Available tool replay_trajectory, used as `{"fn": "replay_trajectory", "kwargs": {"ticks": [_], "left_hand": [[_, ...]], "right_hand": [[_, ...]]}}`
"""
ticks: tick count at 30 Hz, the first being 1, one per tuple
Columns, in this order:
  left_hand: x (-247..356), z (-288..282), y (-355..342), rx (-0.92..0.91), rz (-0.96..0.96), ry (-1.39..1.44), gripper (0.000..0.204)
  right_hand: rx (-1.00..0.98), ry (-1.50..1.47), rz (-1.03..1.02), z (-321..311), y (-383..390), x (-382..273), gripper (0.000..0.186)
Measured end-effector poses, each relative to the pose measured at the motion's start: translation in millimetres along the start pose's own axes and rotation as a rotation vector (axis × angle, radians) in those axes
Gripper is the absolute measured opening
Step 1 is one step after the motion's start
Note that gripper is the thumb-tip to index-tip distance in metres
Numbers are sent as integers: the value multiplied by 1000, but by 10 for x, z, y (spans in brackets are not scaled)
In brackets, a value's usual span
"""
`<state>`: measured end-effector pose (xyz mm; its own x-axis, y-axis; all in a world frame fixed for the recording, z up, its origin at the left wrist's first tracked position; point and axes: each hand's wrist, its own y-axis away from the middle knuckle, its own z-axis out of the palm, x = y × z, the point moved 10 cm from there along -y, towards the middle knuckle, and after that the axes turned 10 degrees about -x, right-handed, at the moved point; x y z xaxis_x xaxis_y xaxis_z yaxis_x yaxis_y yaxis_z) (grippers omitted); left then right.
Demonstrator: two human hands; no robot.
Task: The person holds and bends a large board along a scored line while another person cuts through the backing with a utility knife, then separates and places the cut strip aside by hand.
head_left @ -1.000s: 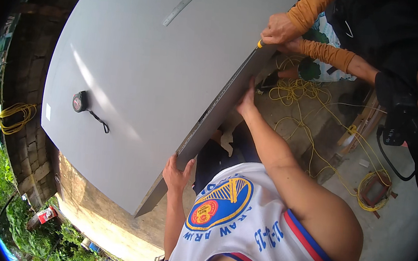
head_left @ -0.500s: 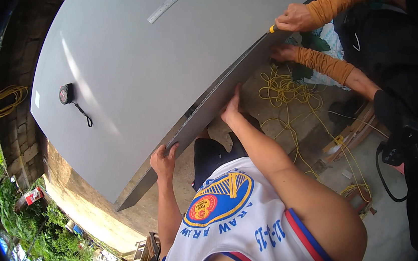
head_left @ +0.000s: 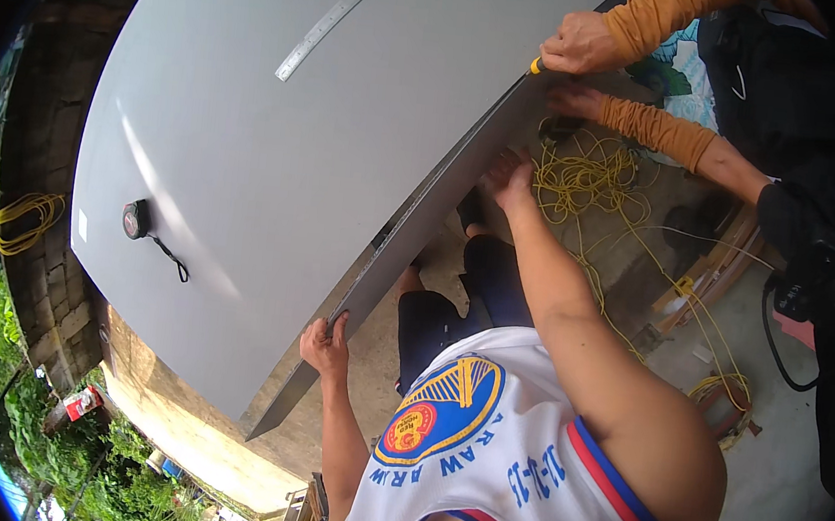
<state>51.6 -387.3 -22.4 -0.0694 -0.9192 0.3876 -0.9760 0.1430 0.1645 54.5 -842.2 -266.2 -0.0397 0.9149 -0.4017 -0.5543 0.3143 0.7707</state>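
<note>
Grey sheet-metal panel (head_left: pixel 279 137), big and flat, tilted up over concrete floor (head_left: pixel 779 476). Left hand (head_left: pixel 326 344) clamped on panel's lower edge near its bottom corner. Right hand (head_left: pixel 509 176) pressed against same edge higher up, fingers spread; full closure hard to tell. Another person's hand (head_left: pixel 579 43) holds yellow-handled tool (head_left: pixel 536 65) at upper edge. Tape measure (head_left: pixel 136 219) and steel ruler (head_left: pixel 335 18) lie on panel face. Risk: thin edge could cut bare palms; more tilt could slide tape measure and ruler off; yellow cord (head_left: pixel 596 177) underfoot could trip.
</note>
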Motion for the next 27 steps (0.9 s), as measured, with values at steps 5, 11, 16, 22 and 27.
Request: {"fn": "replay_trajectory", "kwargs": {"ticks": [5, 11, 16, 22, 27], "left_hand": [[-128, -52, 76, -3, -38, -33, 44], [-36, -31, 15, -13, -20, -23, 44], [-78, -68, 65, 13, -33, -52, 46], [-62, -25, 9, -10, -54, -35, 46], [-2, -46, -31, 21, 9, 4, 43]], "right_hand": [[-51, -79, -45, 607, -71, -462, 71], [-110, -85, -174, 659, -250, -1039, 69], [-78, -61, -117, 809, -226, -1134, 63], [-146, -72, -200, 618, -688, -1209, 87], [-74, -131, -153, 406, -840, -1098, 89]]}}
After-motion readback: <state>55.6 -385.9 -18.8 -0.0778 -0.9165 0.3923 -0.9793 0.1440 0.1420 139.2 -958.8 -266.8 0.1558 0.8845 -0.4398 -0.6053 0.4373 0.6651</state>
